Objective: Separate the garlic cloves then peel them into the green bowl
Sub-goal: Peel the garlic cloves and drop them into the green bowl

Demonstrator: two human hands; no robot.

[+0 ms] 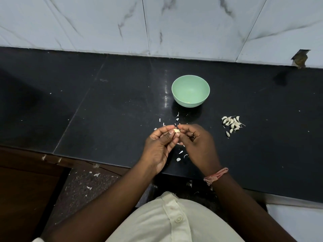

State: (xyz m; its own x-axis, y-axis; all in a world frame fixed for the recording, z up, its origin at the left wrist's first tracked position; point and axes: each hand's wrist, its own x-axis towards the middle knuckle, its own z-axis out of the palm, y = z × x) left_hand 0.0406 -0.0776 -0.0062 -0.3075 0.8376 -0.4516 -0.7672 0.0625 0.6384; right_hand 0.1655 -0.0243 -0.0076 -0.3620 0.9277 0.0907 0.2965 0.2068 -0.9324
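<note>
Nearest the camera, at the bottom of the frame, a pale buttoned shirt (pixel 174 219) is seen, with both forearms reaching up to the middle of the frame. A small, pale, partly peeled garlic clove (pixel 176 131) is pinched in the curled fingers of the left hand (pixel 160 145), thumb beneath it. The clove's right tip is met by the fingertips of the right hand (pixel 195 142), whose grip is pressed together on what is judged to be a shred of skin; this cannot be told for certain. The clove's long axis lies left to right, between the 2 hands. The mint-green round plastic bowl (pixel 190 91) stands directly above the hands on the black stone table (pixel 104 110), slightly nearer the right hand. A heap of unpeeled white cloves (pixel 231 124) lies to the right, well apart. White skin flakes (pixel 180 154) are scattered beneath the hands.
</note>
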